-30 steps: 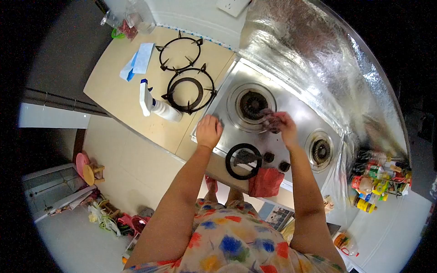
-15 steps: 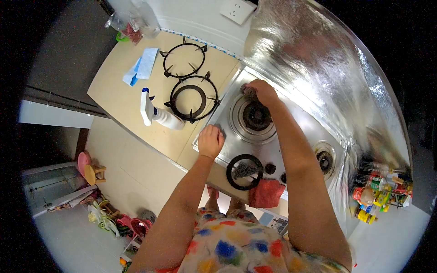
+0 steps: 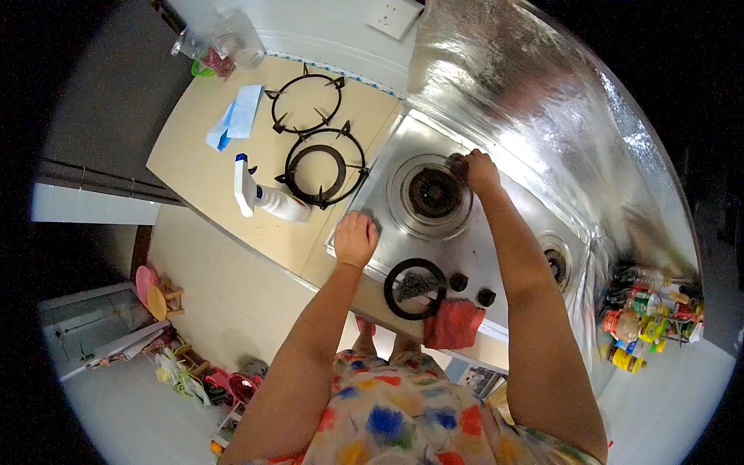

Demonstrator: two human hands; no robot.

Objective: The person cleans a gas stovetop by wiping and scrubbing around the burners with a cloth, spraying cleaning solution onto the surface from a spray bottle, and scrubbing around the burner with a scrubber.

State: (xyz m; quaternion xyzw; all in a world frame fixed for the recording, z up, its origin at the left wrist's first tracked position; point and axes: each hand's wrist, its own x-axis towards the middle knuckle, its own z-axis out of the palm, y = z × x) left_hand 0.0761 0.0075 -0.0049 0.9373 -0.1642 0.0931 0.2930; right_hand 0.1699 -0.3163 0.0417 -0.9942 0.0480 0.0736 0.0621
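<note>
My right hand (image 3: 482, 169) is closed on a dark scouring pad (image 3: 459, 164), pressed to the steel hob (image 3: 394, 203) beside the upper right rim of the large burner (image 3: 434, 192). At the hob's left edge rests my left hand (image 3: 356, 238), its fingers curled in and nothing visible in them. Near the hob's front lies a black ring (image 3: 391, 288) with a grey steel-wool pad (image 3: 418, 286) inside it. Two small dark burner caps (image 3: 459, 281) sit beside the ring. A red cloth (image 3: 452, 324) hangs over the front edge.
On the counter (image 3: 205, 167) to the left are two black pan supports (image 3: 339, 99), a white spray bottle (image 3: 283, 204) and blue-white cloths (image 3: 246, 111). Foil (image 3: 496, 85) lines the wall behind the hob. A second burner (image 3: 555, 265) and several condiment bottles (image 3: 624, 325) are at right.
My right hand has moved the scouring pad rightward along the back of the large burner, from its upper left to its upper right. My left hand stays at the hob's edge.
</note>
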